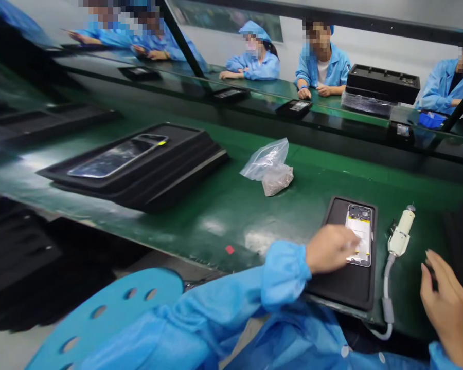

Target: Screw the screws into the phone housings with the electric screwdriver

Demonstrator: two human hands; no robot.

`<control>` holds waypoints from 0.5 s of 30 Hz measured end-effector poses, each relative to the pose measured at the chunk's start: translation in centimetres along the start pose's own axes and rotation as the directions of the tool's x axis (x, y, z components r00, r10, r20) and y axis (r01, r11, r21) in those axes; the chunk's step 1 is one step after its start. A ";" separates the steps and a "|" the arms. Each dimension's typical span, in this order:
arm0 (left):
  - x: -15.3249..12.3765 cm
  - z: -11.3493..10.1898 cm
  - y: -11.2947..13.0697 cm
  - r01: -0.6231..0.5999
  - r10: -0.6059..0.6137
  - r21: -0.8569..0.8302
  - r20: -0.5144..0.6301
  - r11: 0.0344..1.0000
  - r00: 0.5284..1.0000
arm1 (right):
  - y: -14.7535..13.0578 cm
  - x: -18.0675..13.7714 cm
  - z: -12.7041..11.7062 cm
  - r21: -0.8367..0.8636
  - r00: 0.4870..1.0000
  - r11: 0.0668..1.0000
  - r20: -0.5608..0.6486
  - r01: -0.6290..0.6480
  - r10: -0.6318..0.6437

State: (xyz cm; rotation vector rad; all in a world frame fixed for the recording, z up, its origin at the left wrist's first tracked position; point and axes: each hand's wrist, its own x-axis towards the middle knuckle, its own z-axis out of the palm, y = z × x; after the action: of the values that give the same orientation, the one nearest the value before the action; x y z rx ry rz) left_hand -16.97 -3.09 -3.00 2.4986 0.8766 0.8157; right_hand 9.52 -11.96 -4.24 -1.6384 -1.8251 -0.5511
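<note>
An opened phone [364, 226] lies in a black foam tray [358, 288], its inner parts and white battery area facing up. Over its lower left part is my left hand [330, 249], fingers curled together as in a pinch. Blur hides what they hold, if anything. My right hand [445, 298] is at the right, open with its fingers stretched out, apart from everything around it. Between that hand and the tray lies a cream electric screwdriver [402, 234] with a grey cable.
A zip bag of small brownish parts [278, 180] sits on the green bench [200, 205]. Left of it, stacked black trays [177, 169] carry a phone-shaped panel [119, 154]. A blue stool [111, 318] stands below. Several people in blue sit across the line, beyond black trays [293, 108].
</note>
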 end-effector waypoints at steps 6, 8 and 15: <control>-2.6 -5.3 -6.1 0.212 -0.128 0.164 -0.414 0.963 0.901 | 3.4 5.6 6.9 -0.167 0.823 0.869 0.440 0.467 -0.358; -4.0 -7.7 -6.1 0.221 -0.056 0.227 -0.566 0.948 0.822 | 5.2 6.0 9.0 -0.134 0.784 0.813 0.394 0.566 -0.480; -4.8 -19.1 -10.9 0.494 -0.065 0.508 -0.647 0.705 0.760 | 8.1 6.1 12.9 0.180 0.793 0.801 0.134 0.570 -0.594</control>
State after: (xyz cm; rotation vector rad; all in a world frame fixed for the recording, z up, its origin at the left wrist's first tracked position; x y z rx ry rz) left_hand -36.86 4.61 4.17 2.5174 2.0601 1.3949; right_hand 15.06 2.28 -10.11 -1.0370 -2.4700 -0.5294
